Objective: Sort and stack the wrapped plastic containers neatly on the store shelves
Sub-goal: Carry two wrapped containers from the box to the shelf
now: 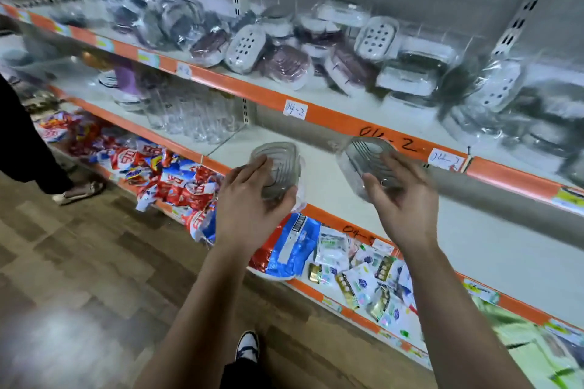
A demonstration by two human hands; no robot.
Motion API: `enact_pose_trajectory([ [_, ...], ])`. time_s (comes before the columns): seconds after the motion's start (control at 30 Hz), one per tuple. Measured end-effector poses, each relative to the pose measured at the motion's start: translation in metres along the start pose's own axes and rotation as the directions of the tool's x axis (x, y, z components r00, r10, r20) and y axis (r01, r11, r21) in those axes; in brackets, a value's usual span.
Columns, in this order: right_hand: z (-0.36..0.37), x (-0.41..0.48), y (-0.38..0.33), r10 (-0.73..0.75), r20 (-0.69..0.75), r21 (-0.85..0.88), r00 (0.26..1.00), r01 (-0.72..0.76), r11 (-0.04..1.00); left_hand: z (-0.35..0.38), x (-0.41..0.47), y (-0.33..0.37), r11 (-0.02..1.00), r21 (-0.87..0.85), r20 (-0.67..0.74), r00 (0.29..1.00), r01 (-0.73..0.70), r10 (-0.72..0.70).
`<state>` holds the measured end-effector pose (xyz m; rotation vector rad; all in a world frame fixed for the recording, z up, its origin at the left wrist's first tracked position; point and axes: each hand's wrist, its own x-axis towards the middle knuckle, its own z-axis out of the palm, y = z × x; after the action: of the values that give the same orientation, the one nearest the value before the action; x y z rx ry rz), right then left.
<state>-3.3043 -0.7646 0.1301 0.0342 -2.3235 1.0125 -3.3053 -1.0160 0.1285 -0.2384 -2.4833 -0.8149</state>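
While in left hand (249, 204), container (279, 151) upright

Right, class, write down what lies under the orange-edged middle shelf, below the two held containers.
On the orange-edged bottom shelf lie red, white and blue printed packets and small colourful sachets. The middle shelf and both forearms hide anything further back.

The white tag (295, 109) on the orange shelf strip (331, 119) reads "04-2", and right of that tag "04-2" is handwritten on the strip.
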Motion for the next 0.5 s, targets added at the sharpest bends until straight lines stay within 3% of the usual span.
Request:
enact_pose_trajectory([
  [0.1, 0.025, 0.046, -0.004, 0.002, -0.094, -0.094, 0.996, -0.011, 0.996, 0.013, 0.065, -0.018, 0.997, -0.008, 0.054, 0.996, -0.076, 0.076],
  [0.2, 0.046, 0.090, -0.005, -0.006, -0.187, -0.150, 0.982, -0.022, 0.988, 0.024, 0.122, -0.030, 0.983, -0.041, 0.001, 0.984, -0.180, 0.180],
  [0.5, 0.086, 0.162, 0.041, 0.134, -0.111, -0.344, 0.985, -0.164, 0.924, 0.075, 0.204, -0.036, 0.939, -0.200, 0.018, 0.958, -0.279, 0.288],
])
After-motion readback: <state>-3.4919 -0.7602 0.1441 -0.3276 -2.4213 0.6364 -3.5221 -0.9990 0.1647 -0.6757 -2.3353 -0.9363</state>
